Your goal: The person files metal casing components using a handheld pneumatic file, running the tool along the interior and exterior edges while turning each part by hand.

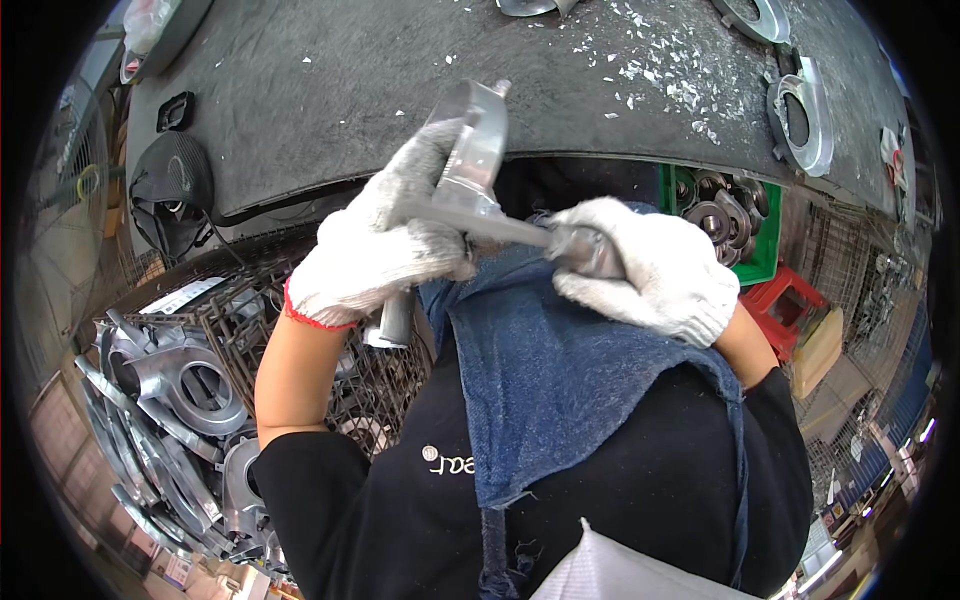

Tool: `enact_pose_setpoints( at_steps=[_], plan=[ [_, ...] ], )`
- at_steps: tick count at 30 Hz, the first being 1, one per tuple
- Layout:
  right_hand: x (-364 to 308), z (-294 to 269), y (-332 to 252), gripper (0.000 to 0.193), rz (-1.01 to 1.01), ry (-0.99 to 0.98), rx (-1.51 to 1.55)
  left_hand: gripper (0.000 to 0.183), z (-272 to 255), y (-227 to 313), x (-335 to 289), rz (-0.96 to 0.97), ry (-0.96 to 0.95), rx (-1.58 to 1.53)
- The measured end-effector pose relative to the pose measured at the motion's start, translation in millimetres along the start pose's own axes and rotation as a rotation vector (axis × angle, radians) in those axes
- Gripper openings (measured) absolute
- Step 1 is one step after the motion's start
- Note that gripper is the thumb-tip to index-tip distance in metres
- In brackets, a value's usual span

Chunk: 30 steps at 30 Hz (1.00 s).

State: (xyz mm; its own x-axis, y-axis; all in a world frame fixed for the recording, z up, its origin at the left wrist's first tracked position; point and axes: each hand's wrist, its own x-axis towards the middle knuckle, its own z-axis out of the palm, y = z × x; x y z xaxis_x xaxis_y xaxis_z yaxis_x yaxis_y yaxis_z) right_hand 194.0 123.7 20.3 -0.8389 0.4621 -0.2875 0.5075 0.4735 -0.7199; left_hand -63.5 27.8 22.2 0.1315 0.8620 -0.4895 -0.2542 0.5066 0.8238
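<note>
My left hand (372, 235), in a white knit glove with a red cuff, is wrapped round a shiny curved cast metal part (478, 150). The part stands up above my fingers, and another bit of it shows below the hand. My right hand (660, 268), gloved in white too, grips the handle of a flat file-like tool (495, 222). Its long grey blade points left and lies across the metal part near my left fingers. Motion blurs the blade, so its exact kind and its contact with the part are hard to tell.
A dark worktable (330, 110) spreads ahead, with pale metal flakes (680, 75) and ring-shaped castings (803, 115) at its right. A green crate (768, 235) of round parts stands right, beside a red stool (785, 310). Many castings (190, 400) fill a wire basket at left.
</note>
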Motion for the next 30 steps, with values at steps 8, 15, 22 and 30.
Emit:
enact_pose_setpoints(
  at_steps=[8, 15, 22, 30],
  plan=[
    [13.2, 1.4, -1.8, 0.072, 0.023, 0.224, -0.08, 0.071, 8.8, -3.0, -6.9, -0.01, 0.163, 0.174],
    [35.3, 12.9, -0.9, 0.063, -0.015, 0.33, -0.344, 0.059, -3.9, -1.1, -3.4, 0.019, 0.027, 0.317],
    [27.3, 0.3, -10.3, 0.063, 0.021, 0.158, -0.1, 0.059, 1.2, -8.9, -12.8, 0.145, 0.12, 0.416],
    [34.6, -21.4, -10.4, 0.053, 0.169, -0.198, 0.206, 0.064, -4.5, -4.4, -16.7, -0.015, 0.106, 0.27]
  ],
)
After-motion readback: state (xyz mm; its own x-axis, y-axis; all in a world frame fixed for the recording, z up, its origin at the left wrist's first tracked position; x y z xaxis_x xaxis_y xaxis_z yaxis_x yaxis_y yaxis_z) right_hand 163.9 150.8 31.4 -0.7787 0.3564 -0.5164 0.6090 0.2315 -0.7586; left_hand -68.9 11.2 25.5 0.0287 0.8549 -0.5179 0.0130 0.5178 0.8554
